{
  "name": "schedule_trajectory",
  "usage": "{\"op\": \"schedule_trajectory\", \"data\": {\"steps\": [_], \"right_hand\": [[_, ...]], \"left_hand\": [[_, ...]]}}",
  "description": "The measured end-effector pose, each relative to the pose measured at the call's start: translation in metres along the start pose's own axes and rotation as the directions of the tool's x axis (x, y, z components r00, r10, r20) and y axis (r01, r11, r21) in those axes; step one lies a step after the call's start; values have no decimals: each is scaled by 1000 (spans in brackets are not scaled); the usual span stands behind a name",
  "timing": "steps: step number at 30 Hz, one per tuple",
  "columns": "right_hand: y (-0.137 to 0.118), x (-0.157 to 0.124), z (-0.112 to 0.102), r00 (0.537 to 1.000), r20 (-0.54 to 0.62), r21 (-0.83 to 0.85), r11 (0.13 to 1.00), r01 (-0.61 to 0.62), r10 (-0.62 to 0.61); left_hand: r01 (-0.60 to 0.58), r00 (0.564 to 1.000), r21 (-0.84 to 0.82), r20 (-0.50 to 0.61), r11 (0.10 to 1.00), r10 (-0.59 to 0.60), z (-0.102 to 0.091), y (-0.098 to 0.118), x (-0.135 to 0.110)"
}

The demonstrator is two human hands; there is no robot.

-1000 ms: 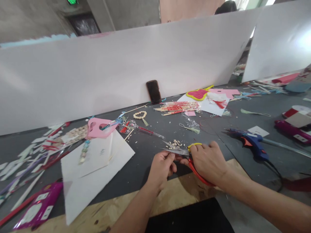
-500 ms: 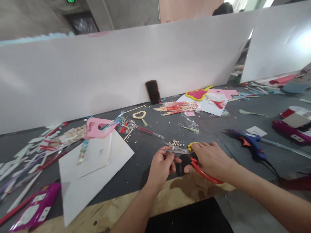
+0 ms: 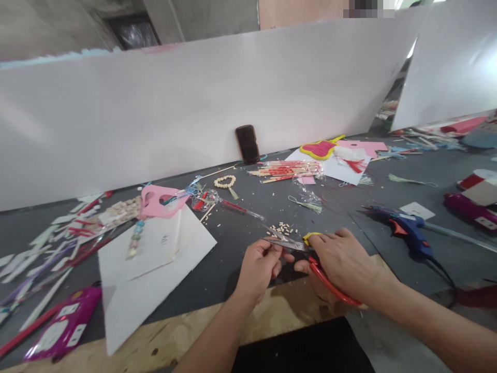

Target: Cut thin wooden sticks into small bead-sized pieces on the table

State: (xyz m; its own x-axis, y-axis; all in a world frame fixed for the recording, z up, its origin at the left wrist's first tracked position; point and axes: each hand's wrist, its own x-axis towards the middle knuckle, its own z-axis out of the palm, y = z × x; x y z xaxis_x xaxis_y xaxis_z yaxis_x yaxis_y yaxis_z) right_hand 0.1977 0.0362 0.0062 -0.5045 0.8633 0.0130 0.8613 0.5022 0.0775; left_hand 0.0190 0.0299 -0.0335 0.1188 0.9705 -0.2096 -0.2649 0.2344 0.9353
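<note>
My right hand (image 3: 345, 259) is wrapped round the handles of a pair of scissors (image 3: 292, 244), one handle red and one yellow. The blades point left and lie slightly apart. At their tips my left hand (image 3: 259, 267) is closed, thumb and fingers pinched together; what it pinches is too small and hidden to name. Just beyond the blades lies a loose pile of short, pale cut bits (image 3: 286, 228) on the dark tabletop (image 3: 217, 269).
A phone (image 3: 247, 144) leans on the white partition (image 3: 174, 114). Red-and-tan sticks (image 3: 291, 170) and a beaded bracelet (image 3: 224, 182) lie behind the hands. White paper (image 3: 120, 305) and a purple device (image 3: 64, 324) are at left, a blue glue gun (image 3: 409, 230) at right.
The whole view has shifted slightly, with the table things sitting a little further right. Both hands keep the same hold, and more of the cut bits show beyond the blades.
</note>
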Motion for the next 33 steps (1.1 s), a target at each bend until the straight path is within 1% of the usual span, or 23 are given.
{"op": "schedule_trajectory", "data": {"steps": [2, 5, 9, 11, 14, 18, 20, 22, 25, 27, 30, 33], "right_hand": [[0, 0, -1, 1000, 19, 15, 1000, 5, -5], [1, 1, -3, 997, 76, 52, 999, 0, -4], [4, 1, -7, 976, 217, 157, 986, -48, 13], [5, 2, -10, 960, 280, 247, 966, -71, -2], [6, 3, -16, 942, 336, 365, 925, -106, -25], [7, 3, -22, 925, 372, 481, 869, -116, -82], [8, 3, -21, 926, 368, 478, 871, -114, -81], [8, 2, -17, 946, 323, 400, 911, -102, -36], [8, 1, -10, 985, 171, 224, 974, -40, 1], [8, 1, -5, 994, 105, 153, 988, -9, -7], [8, -1, 0, 997, 72, 120, 993, -4, -4], [7, -2, 1, 999, 37, 108, 994, 1, -5]], "left_hand": [[-1, 1000, 15, 2, 1000, 1, 0, -1, 0], [3, 1000, 15, 7, 1000, -3, 0, -2, -1], [-8, 1000, 19, 27, 1000, 7, -1, -2, -2], [-16, 1000, 7, 25, 1000, 15, -1, -1, -2], [-23, 1000, -26, 12, 999, 23, -1, -1, -2], [-14, 1000, -43, 4, 999, 14, -1, -1, -2], [-7, 1000, -45, 6, 999, 7, -1, -1, -2], [-10, 1000, -34, 10, 999, 10, -1, -2, -1], [-29, 1000, 6, 7, 1000, 29, -1, -2, 0], [-33, 999, 16, 5, 999, 33, -1, -2, 0], [8, 1000, -27, 24, 1000, -7, 1, 0, -1], [91, 994, -90, 61, 992, -86, 2, 4, -2]]}}
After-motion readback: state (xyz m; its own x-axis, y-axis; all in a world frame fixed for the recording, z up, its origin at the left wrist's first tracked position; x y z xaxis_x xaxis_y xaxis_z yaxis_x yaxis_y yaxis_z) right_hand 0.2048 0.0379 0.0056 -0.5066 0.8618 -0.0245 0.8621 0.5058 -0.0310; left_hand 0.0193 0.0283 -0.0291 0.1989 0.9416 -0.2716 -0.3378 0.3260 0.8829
